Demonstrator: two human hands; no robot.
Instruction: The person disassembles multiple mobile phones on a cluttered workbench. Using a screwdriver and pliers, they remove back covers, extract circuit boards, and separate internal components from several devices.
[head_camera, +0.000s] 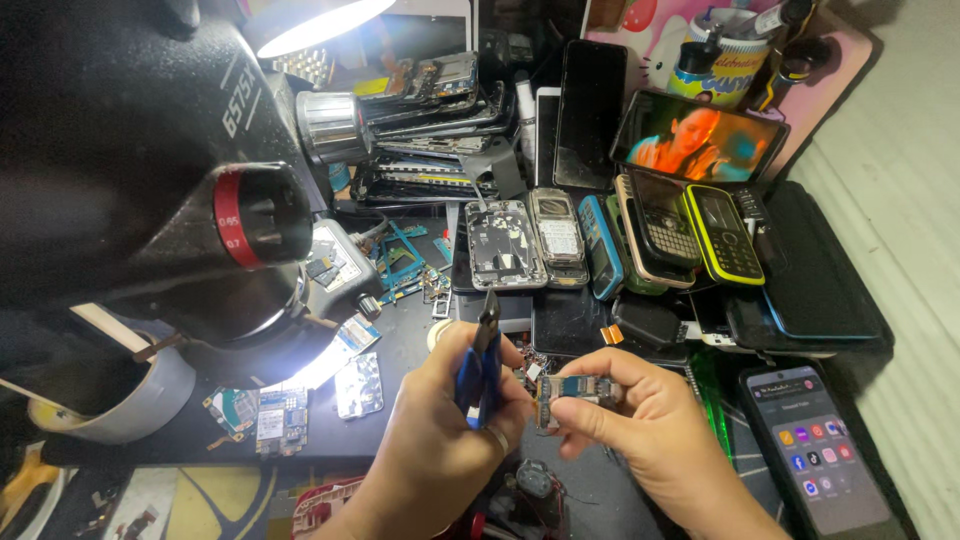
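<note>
1. L hand: fist closed round blue-handled pliers, tips pointing up & away, just above the knuckles. Ring on one finger.
2. R hand: fingers pinched shut on a small circuit board, held by thumb & forefinger, board face toward the cam.
3. Board sits betw. both hands, low centre of view, raised off the surface; pliers just left of it, not touching as far as I can tell.
4. Microscope head, black w/ red ring, fills upper left; ring light glows under it.
5. Under the scope on the dark surface: loose boards, one green, one w/ metal shields.
6. Roll of grey tape at far left edge.
7. Behind the hands: row of old phones – opened silver phone back, yellow-trimmed keypad phone, others stacked beside, touching.
8. Further back: pile of stripped phone frames, black smartphone lying face up.
9. Tilted phone playing video upper right, near a pen cup.
10. Lit smartphone w/ app icons lower right, just beside R wrist.
</note>
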